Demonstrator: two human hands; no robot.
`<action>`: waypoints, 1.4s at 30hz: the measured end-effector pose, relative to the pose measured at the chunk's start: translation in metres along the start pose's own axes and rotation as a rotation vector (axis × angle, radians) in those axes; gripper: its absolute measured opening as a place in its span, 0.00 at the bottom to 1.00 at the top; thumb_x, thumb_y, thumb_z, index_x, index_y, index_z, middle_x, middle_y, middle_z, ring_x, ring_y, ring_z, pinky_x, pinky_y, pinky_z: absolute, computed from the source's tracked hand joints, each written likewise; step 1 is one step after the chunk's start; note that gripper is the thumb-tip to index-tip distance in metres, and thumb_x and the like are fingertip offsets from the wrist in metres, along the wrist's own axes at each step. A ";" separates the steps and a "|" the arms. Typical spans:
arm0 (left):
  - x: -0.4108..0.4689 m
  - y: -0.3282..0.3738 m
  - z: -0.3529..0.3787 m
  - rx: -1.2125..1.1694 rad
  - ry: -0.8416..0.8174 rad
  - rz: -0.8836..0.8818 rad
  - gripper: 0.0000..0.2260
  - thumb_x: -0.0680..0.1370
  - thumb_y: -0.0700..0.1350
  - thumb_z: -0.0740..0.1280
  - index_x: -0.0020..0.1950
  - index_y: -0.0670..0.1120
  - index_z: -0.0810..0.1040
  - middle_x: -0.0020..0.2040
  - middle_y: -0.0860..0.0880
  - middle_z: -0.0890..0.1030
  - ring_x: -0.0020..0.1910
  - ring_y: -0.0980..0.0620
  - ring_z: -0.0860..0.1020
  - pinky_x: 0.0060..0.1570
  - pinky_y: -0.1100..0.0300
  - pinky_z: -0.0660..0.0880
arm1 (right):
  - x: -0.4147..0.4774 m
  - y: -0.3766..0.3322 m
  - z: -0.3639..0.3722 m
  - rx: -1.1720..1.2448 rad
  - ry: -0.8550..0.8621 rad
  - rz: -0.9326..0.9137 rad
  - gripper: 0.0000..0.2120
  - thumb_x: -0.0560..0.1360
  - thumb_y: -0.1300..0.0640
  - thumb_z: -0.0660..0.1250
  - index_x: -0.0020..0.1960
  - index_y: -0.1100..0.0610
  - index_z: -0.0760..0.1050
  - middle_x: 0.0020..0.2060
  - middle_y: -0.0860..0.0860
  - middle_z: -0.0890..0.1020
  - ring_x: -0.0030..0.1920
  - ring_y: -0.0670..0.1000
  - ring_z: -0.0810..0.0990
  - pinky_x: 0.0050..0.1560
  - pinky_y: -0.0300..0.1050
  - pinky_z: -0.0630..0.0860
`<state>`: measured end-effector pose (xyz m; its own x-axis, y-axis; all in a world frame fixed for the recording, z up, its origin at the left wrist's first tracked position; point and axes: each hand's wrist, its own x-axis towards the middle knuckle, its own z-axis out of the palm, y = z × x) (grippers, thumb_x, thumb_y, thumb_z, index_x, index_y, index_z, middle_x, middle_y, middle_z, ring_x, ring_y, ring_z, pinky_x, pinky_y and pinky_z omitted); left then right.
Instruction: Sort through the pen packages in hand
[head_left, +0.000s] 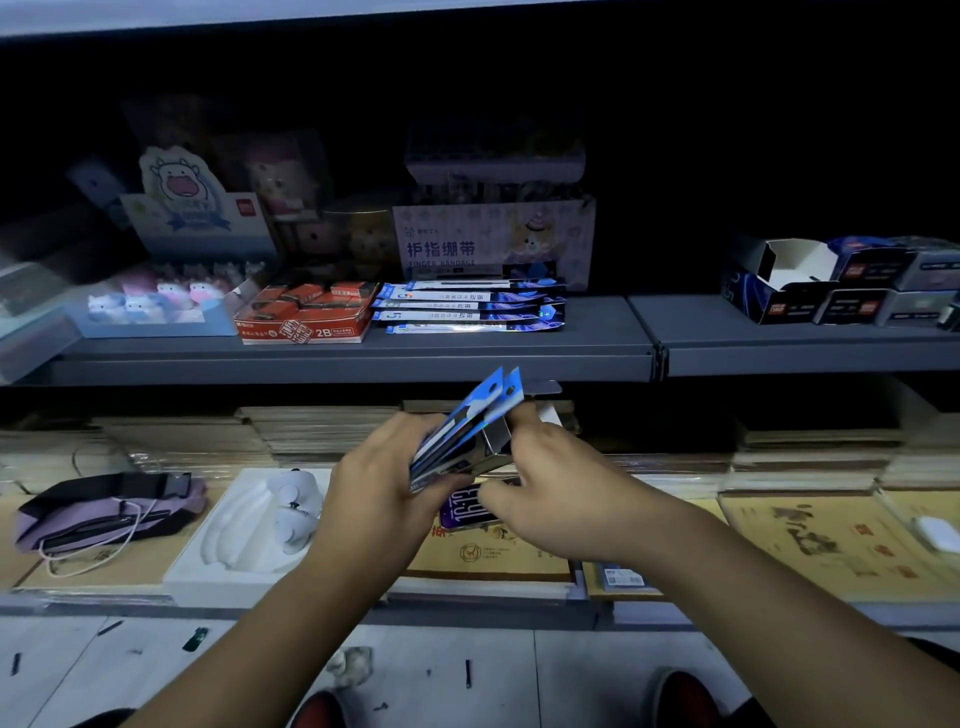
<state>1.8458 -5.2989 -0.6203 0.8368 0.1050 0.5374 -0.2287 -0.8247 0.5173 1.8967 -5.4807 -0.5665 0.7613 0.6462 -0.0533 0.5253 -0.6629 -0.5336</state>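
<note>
Head view over a dim stationery shop shelf: a person's left hand (387, 480) grips a fanned bundle of flat blue-and-white card packets (470, 428), its fingers curled round the lower left edge of the bundle. The right hand (553, 486) holds a small open grey cardboard box (493, 441) pressed against the bundle's right side, with fingers curled behind the box and the thumb pointing left beneath it. The packets tilt up and to the right, their punched hanging tabs topmost, held in the air just below the front edge of the grey metal shelf (597, 343) and above the lower shelf.

Under the hands lies a phone with a lit purple screen (465, 506), resting on a yellow-brown printed paper pad (488, 558). To the left sit a white moulded plastic tray (234, 525) with a small white device in it, and a purple fabric pouch with a black band (104, 512). On the grey shelf, a row of matching blue-and-white packets (470, 306) lies beside a red-and-white box marked 2B (306, 312), with a pale lilac display box printed "finger bandage" (493, 241) behind them. A light blue tray of small cow figures (150, 306) stands further left; dark boxes (841, 283) are well apart to the right.
</note>
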 end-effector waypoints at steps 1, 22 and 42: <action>0.000 0.000 -0.001 -0.011 -0.013 0.011 0.16 0.71 0.43 0.80 0.54 0.55 0.80 0.43 0.68 0.75 0.45 0.72 0.74 0.43 0.78 0.66 | 0.000 0.000 0.001 0.044 -0.002 -0.009 0.13 0.81 0.49 0.62 0.62 0.52 0.63 0.34 0.47 0.73 0.28 0.45 0.73 0.29 0.44 0.68; -0.002 0.000 0.000 0.018 -0.123 -0.013 0.17 0.72 0.49 0.79 0.58 0.58 0.80 0.48 0.63 0.79 0.49 0.67 0.77 0.45 0.76 0.68 | -0.005 0.001 0.002 0.275 0.014 0.011 0.08 0.84 0.51 0.61 0.49 0.39 0.73 0.34 0.43 0.84 0.25 0.51 0.84 0.42 0.43 0.79; -0.003 0.013 -0.005 -0.649 -0.489 -0.514 0.21 0.67 0.34 0.80 0.58 0.44 0.82 0.47 0.46 0.88 0.48 0.47 0.87 0.48 0.61 0.82 | 0.001 0.013 -0.007 0.150 0.579 -0.226 0.10 0.76 0.51 0.74 0.57 0.48 0.81 0.54 0.42 0.75 0.39 0.35 0.74 0.41 0.30 0.64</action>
<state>1.8378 -5.3071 -0.6115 0.9929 0.0034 -0.1187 0.1156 -0.2584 0.9591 1.9067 -5.4915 -0.5680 0.7419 0.4273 0.5167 0.6701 -0.4470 -0.5925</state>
